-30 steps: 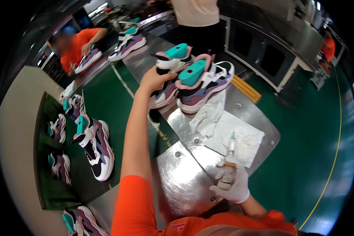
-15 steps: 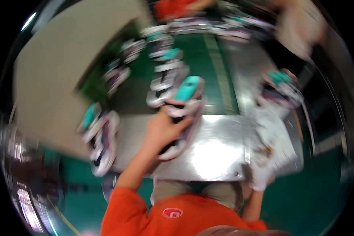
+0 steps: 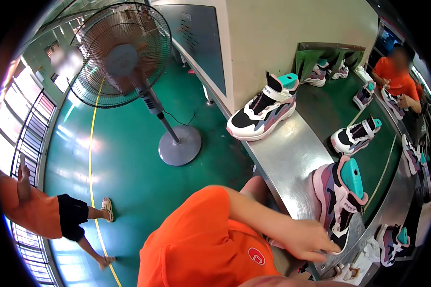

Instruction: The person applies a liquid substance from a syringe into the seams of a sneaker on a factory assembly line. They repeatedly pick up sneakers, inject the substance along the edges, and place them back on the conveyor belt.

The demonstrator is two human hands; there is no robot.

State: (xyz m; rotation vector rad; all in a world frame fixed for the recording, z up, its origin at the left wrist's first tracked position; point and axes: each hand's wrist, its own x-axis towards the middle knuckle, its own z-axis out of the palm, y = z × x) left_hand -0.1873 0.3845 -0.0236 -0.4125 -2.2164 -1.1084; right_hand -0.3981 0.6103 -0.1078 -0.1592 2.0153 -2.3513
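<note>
My left hand (image 3: 312,242) comes in low at the right, its fingers loosely apart at the toe of a sneaker. This sneaker (image 3: 337,198) is white, black, pink and mauve, with a teal piece (image 3: 352,177) in its opening. It stands at the metal table edge (image 3: 297,158), toe toward me. My fingertips lie over its toe; whether they touch it is unclear. Another sneaker (image 3: 266,107) of the same kind sits at the table's left end, farther from my hand. My right hand cannot be made out.
More sneakers (image 3: 357,136) rest on the green surface and along its far side. White crumpled material (image 3: 368,251) lies low right. A person (image 3: 397,79) in orange handles a sneaker at the far right. On the left are a standing fan (image 3: 124,62) and another person (image 3: 43,210).
The view has swung left, bringing the fan and floor in. My left hand, earlier around the sneaker's middle, is now at its toe. My right hand has gone out of sight.
</note>
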